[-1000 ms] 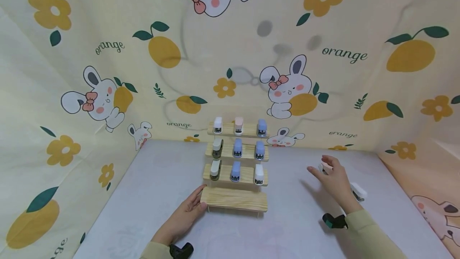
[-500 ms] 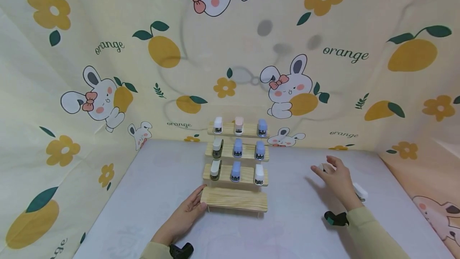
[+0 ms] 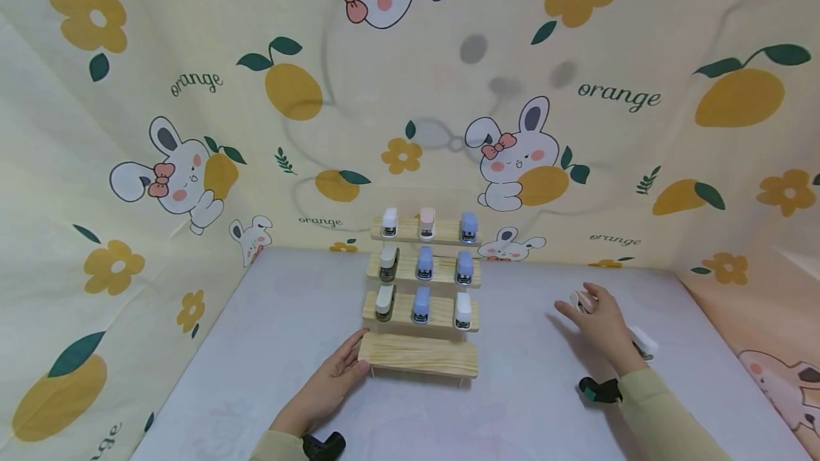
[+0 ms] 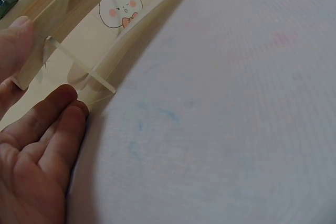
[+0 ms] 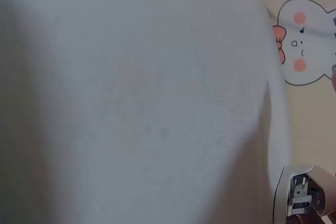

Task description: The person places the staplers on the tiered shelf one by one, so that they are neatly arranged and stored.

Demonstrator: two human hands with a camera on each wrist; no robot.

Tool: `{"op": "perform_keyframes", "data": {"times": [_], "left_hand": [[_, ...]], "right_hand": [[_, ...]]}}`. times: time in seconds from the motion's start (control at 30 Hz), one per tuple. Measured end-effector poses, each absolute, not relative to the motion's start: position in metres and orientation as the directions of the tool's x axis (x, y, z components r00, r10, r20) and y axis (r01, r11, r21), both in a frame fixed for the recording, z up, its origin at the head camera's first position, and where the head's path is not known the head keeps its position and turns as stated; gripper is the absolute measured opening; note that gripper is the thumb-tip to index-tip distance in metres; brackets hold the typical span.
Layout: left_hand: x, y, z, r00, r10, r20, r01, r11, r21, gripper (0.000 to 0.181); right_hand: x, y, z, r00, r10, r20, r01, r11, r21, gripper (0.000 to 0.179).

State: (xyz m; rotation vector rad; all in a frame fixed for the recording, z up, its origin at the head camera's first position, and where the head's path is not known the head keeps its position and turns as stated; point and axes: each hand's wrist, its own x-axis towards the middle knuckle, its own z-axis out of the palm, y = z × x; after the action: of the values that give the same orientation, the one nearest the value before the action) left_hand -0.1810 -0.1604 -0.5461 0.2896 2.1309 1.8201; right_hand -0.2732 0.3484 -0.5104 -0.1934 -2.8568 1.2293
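Note:
A tiered wooden display stand (image 3: 419,356) carries small staplers on its upper three steps, white, pink and blue. My left hand (image 3: 329,379) grips the left end of the lowest, bare step. In the left wrist view its thumb (image 4: 18,40) lies on the board's end, with one finger under it and the others below. Off to the right, my right hand (image 3: 602,326) holds a pale pink-and-white stapler (image 3: 581,301) between thumb and fingers. That stapler (image 5: 300,195) shows at the lower right of the right wrist view; most of the hand is out of that frame.
Another white stapler (image 3: 643,343) lies on the table beyond my right wrist, partly hidden by it. The pale tabletop (image 3: 512,390) stretches between the stand and my right hand. A printed cloth backdrop (image 3: 384,91) rises behind and at both sides.
My right hand has shifted slightly right, and its thumb and fingers have closed in on the stapler, which shows a bit more pink. The left hand and the stand have stayed put.

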Motion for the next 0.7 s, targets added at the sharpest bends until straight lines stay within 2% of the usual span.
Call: {"op": "perform_keyframes", "data": {"times": [0.27, 0.7], "left_hand": [[-0.1813, -0.1608, -0.5468, -0.927, 0.359, -0.108, -0.052, 0.162, 0.985, 0.066], [-0.1833, -0.161, -0.548, -0.928, 0.357, -0.106, -0.044, 0.178, 0.983, 0.067]], "right_hand": [[-0.2742, 0.3507, -0.5116, -0.988, 0.121, -0.093, 0.151, 0.697, -0.701, 0.108], [-0.2737, 0.3562, -0.5185, -0.982, 0.116, -0.148, 0.187, 0.618, -0.763, 0.1]]}}
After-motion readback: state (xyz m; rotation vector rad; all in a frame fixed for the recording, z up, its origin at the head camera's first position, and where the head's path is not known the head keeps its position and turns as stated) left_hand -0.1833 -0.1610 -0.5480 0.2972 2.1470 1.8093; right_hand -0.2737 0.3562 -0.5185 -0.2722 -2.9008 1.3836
